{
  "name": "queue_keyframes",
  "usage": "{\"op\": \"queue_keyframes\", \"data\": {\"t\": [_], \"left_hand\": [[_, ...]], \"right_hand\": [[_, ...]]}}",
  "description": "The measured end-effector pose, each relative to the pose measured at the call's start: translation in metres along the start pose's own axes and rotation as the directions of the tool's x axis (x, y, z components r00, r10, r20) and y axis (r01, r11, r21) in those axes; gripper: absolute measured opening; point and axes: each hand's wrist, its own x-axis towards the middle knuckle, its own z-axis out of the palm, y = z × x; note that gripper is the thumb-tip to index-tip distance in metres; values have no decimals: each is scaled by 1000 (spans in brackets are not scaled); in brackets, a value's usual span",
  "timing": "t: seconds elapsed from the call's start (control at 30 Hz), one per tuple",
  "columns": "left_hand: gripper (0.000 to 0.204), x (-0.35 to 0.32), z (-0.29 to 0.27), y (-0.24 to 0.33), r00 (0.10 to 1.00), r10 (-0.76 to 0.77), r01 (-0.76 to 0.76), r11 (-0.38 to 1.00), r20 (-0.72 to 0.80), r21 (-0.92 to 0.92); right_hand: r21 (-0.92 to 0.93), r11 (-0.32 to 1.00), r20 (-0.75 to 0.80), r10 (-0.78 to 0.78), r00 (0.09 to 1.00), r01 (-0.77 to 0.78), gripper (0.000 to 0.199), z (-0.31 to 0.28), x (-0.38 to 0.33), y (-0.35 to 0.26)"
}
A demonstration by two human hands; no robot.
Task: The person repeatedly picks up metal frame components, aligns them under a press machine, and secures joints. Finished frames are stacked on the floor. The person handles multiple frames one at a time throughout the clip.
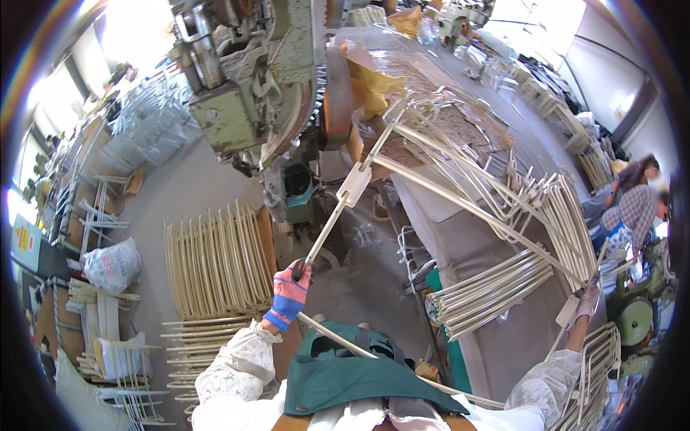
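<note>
A long cream-coloured bent metal tube frame (pixel 460 197) with flat end plates spans the scene in front of the person, above the grey workbench (pixel 467 244). The left hand (pixel 291 287), in a pink-and-blue glove, is closed around its near-left leg; the right hand (pixel 588 300), white-gloved, grips its right end.

I see a green press machine (pixel 251 93) ahead, cream metal frames stacked on the floor (pixel 215 262), white sacks (pixel 111 264) left, and two people (pixel 636 201) seated right.
</note>
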Motion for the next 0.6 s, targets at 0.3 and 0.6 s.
{"op": "queue_keyframes", "data": {"t": [0.3, 0.6], "left_hand": [[15, 69, -41, -50, 963, 179, -194, 979, 201, 57], [17, 166, -135, -86, 850, 352, -418, 904, 392, 94]], "right_hand": [[-50, 992, -185, 105, 977, -116, 40, -38, -204, -35], [-126, 877, -335, 402, 852, -463, 44, -67, -426, -74]]}}
